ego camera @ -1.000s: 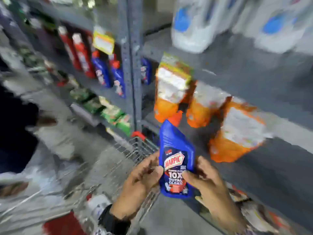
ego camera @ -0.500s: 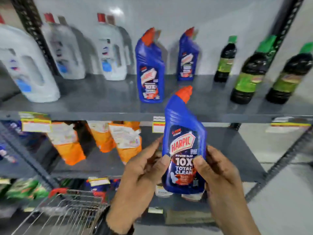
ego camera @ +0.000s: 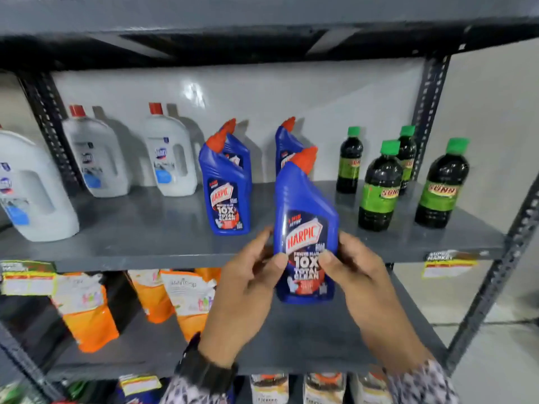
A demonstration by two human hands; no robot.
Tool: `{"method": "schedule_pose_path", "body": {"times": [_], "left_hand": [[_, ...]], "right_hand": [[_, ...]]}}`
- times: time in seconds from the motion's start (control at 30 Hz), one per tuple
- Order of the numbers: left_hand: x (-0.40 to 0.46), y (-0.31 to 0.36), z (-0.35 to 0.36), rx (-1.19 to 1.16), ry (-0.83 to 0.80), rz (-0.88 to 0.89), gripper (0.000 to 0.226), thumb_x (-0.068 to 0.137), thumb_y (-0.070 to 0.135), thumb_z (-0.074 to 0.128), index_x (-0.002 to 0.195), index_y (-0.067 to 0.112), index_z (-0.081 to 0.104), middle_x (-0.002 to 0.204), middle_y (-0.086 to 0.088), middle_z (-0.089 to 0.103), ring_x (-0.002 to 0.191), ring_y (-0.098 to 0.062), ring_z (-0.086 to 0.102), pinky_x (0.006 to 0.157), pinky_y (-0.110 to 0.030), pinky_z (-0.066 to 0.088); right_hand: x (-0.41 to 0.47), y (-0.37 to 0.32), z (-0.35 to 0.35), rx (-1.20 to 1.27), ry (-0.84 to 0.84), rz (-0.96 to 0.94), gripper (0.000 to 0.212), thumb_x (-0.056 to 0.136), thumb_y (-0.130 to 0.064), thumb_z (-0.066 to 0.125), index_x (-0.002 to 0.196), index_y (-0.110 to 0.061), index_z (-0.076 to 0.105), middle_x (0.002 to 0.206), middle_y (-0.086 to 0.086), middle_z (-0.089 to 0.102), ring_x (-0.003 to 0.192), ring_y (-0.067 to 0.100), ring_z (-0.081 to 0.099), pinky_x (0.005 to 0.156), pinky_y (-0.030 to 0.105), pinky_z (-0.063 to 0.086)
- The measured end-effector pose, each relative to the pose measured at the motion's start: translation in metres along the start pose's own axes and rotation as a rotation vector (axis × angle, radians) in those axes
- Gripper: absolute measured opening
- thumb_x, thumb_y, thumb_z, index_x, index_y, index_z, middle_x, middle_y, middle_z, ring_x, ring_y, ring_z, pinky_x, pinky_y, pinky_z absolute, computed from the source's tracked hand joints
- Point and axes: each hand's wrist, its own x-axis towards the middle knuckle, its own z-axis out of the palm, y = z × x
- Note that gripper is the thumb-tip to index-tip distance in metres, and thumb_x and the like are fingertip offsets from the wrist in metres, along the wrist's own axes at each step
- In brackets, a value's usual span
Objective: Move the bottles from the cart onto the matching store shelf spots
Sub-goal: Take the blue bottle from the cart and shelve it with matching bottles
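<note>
Both hands held blue Harpic bottle (ego camera: pixel 304 228) upright in front of grey shelf (ego camera: pixel 145 228) edge, label facing person. Left hand (ego camera: pixel 248 290) fingers wrapped bottle's left side, thumb on label; right hand (ego camera: pixel 358 275) fingers closed on right side, thumb on label. Two matching blue bottles (ego camera: pixel 226 188) stood on shelf behind, white jugs (ego camera: pixel 172 158) to left, dark green-capped bottles (ego camera: pixel 379 188) to right. Orange pouches (ego camera: pixel 87 316) sat on shelf below.
</note>
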Motion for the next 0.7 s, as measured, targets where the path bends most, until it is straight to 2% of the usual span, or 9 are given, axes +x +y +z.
{"method": "schedule_pose_path", "body": {"times": [0.07,0.13,0.23,0.3,0.43,0.5,0.6,0.63,0.7], "left_hand": [[0.039,-0.003,0.006,0.035,0.024,0.042,0.043,0.102,0.006,0.055,0.139,0.028,0.059,0.124,0.01,0.075,0.114,-0.003,0.071,0.091,-0.014,0.055],[0.079,-0.013,0.013,0.076,0.064,0.048,0.044,0.102,0.005,0.054,0.142,0.023,0.057,0.127,0.006,0.073,0.116,-0.005,0.069,0.097,-0.021,0.056],[0.125,-0.029,0.021,0.033,0.083,-0.062,0.046,0.104,0.006,0.05,0.148,0.019,0.051,0.134,-0.005,0.07,0.121,-0.018,0.068,0.105,-0.043,0.055],[0.142,-0.04,0.027,-0.027,0.081,-0.122,0.046,0.105,0.003,0.048,0.149,0.016,0.05,0.135,-0.01,0.068,0.122,-0.022,0.067,0.106,-0.047,0.054],[0.154,-0.059,0.033,-0.032,0.098,-0.144,0.044,0.105,0.006,0.048,0.146,0.019,0.053,0.134,-0.008,0.069,0.12,-0.021,0.067,0.107,-0.047,0.054],[0.157,-0.064,0.033,-0.043,0.107,-0.152,0.043,0.105,0.008,0.048,0.144,0.026,0.053,0.132,-0.002,0.07,0.115,-0.012,0.069,0.106,-0.042,0.055],[0.158,-0.067,0.031,-0.042,0.096,-0.154,0.044,0.105,0.011,0.049,0.144,0.033,0.053,0.129,0.003,0.07,0.105,0.003,0.069,0.1,-0.031,0.057],[0.158,-0.066,0.031,-0.034,0.086,-0.157,0.045,0.105,0.011,0.049,0.144,0.032,0.052,0.13,0.001,0.07,0.107,0.001,0.069,0.1,-0.03,0.057],[0.157,-0.064,0.031,-0.021,0.076,-0.174,0.046,0.105,0.008,0.048,0.147,0.025,0.05,0.135,-0.004,0.067,0.115,-0.011,0.067,0.104,-0.034,0.054]], "right_hand": [[0.044,-0.002,-0.004,-0.063,-0.033,-0.041,0.029,0.097,0.002,0.064,0.12,-0.015,0.07,0.109,-0.003,0.082,0.098,0.006,0.077,0.08,0.021,0.061],[0.085,0.003,-0.005,-0.097,-0.045,-0.047,0.031,0.097,0.008,0.061,0.125,-0.006,0.062,0.11,-0.002,0.079,0.096,0.002,0.075,0.078,0.02,0.06],[0.13,0.018,-0.003,-0.1,-0.049,-0.025,0.036,0.098,0.012,0.058,0.13,-0.002,0.053,0.122,0.011,0.07,0.103,0.012,0.07,0.082,0.023,0.061],[0.148,0.031,-0.004,-0.129,-0.033,-0.027,0.036,0.097,0.013,0.058,0.126,-0.006,0.052,0.12,0.011,0.068,0.107,0.019,0.067,0.087,0.027,0.062],[0.166,0.051,-0.004,-0.241,-0.011,-0.008,0.035,0.095,0.009,0.063,0.125,-0.006,0.054,0.122,0.017,0.07,0.11,0.026,0.068,0.1,0.046,0.057],[0.172,0.056,-0.003,-0.283,-0.006,0.009,0.036,0.095,0.004,0.066,0.126,-0.008,0.055,0.121,0.014,0.072,0.106,0.022,0.071,0.1,0.05,0.058],[0.174,0.058,-0.003,-0.293,-0.017,0.014,0.038,0.095,0.003,0.067,0.126,-0.014,0.054,0.115,0.005,0.073,0.099,0.008,0.073,0.1,0.048,0.059],[0.173,0.059,-0.004,-0.302,-0.024,0.009,0.039,0.095,0.004,0.067,0.128,-0.014,0.054,0.115,0.002,0.073,0.099,0.004,0.074,0.1,0.046,0.059],[0.169,0.056,-0.004,-0.331,-0.03,0.014,0.044,0.095,0.004,0.066,0.135,-0.009,0.052,0.123,0.007,0.072,0.109,0.012,0.073,0.101,0.043,0.058]]}}
